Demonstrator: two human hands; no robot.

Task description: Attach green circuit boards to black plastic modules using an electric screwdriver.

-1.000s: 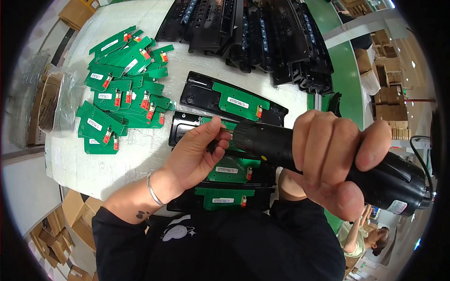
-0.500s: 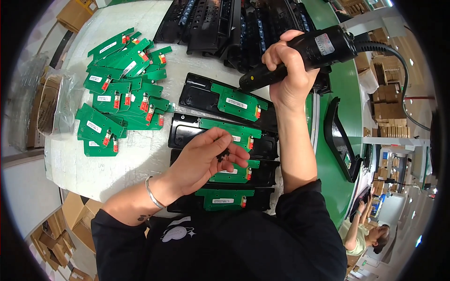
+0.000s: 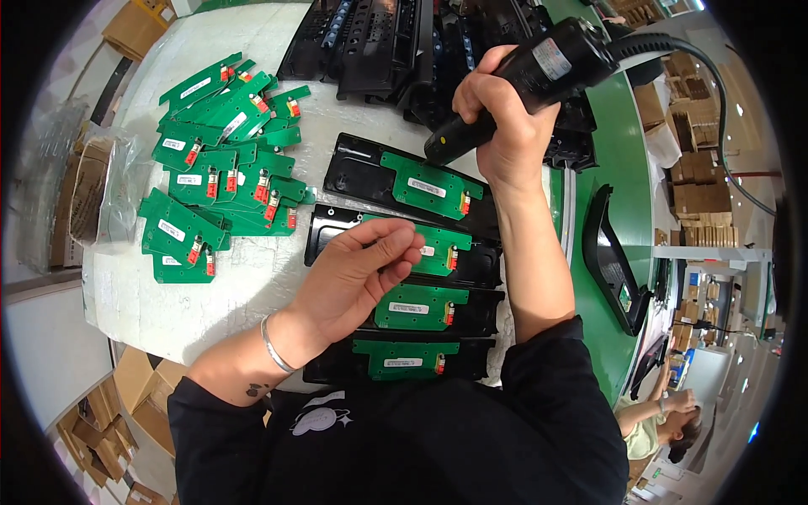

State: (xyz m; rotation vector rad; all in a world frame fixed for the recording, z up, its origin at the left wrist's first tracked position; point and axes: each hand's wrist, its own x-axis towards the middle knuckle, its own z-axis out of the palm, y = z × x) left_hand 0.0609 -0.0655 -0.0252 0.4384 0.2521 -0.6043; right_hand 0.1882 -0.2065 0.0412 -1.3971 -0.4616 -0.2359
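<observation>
Right hand [image 3: 497, 126], grip holding the screwdriver [image 3: 539, 71], has lowered; left hand [image 3: 362, 273] stays loosely curled.

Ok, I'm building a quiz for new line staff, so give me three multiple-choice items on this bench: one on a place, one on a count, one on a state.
1. Where does the loose pile of green circuit boards lie?
A. left of the black plastic trays
B. on the green belt
C. in a box

2. How many black plastic trays in the row before the person carry a green board?
A. two
B. four
C. six

3. How is the black corded power screwdriver held?
A. lying flat
B. tip down in the right hand
C. by the left hand

Answers: 1 A, the pile lies on the white mat; 2 B, four boarded trays stacked toward the person; 3 B, its tip points at the top tray.
</observation>
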